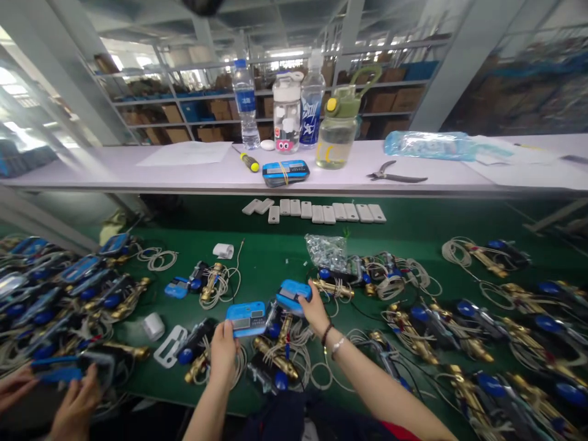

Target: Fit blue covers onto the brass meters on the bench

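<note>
My left hand (224,350) grips the near-left edge of a flat blue faceplate (247,317) with a grey window and small print. Beside it, my right hand (314,307) is closed on the right side of a second blue cover (291,291), which appears to sit over a black device. Below both hands lie brass valve bodies (275,358) with black boxes, blue round caps and coiled pale cables (298,349). A white cutout plate (171,346) rests left of my left hand. Behind my right hand is a clear bag of small parts (327,252).
Another person's hands (76,401) hold a blue-faced unit at lower left. Brass-and-black assemblies (422,334) crowd the right side of the green bench (271,245). Above, a white shelf (206,174) carries bottles (337,138), pliers (397,175), a screwdriver (248,162) and banded blue faceplates (285,173).
</note>
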Available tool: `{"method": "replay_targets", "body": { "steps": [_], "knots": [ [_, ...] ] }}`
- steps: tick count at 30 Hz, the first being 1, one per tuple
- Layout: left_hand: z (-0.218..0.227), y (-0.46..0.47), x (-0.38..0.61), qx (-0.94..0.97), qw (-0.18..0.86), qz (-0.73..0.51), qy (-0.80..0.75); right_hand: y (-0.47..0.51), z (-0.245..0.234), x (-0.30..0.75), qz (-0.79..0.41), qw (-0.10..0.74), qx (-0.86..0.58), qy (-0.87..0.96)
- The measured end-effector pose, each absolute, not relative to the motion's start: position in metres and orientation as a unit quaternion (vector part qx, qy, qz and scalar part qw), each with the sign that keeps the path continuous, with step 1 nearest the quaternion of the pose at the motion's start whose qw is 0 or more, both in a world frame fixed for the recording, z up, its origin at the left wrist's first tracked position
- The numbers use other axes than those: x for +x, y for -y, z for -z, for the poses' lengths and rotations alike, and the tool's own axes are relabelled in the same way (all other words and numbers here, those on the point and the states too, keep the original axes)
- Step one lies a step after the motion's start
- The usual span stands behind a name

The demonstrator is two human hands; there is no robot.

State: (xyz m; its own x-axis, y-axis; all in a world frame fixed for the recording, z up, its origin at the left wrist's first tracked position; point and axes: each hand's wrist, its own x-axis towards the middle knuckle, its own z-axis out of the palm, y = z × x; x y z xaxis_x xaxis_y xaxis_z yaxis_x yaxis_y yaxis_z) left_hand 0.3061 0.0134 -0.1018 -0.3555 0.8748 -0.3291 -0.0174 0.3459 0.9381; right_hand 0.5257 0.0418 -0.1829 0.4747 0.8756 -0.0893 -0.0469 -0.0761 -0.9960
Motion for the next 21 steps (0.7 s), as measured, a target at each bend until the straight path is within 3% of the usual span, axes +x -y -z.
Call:
{"method": "replay_targets", "body": {
  "steps": [6,11,14,16,19,21],
  "knots": [
    [0.093,0.017,0.293,0.145,0.552,-0.546,-0.613,-0.128,0.169,0.523,-0.439,0.534,-0.641,0.332],
    [0.064,0.033,0.305,0.133,0.546,-0.589,-0.581,-0.106,0.138,0.519,-0.493,0.498,-0.627,0.342],
    [0.047,0.038,0.32,0.131,0.556,-0.611,-0.548,-0.045,0.106,0.508,-0.589,0.485,-0.524,0.379],
    [0.041,0.042,0.337,0.146,0.577,-0.615,-0.516,-0.001,0.084,0.497,-0.724,0.472,-0.342,0.368],
    [0.039,0.053,0.364,0.247,0.593,-0.584,-0.496,0.044,0.058,0.482,-0.733,0.557,-0.292,0.26],
    [0.038,0.062,0.375,0.372,0.546,-0.557,-0.503,0.057,0.047,0.48,-0.724,0.588,-0.316,0.175]
  ]
}}
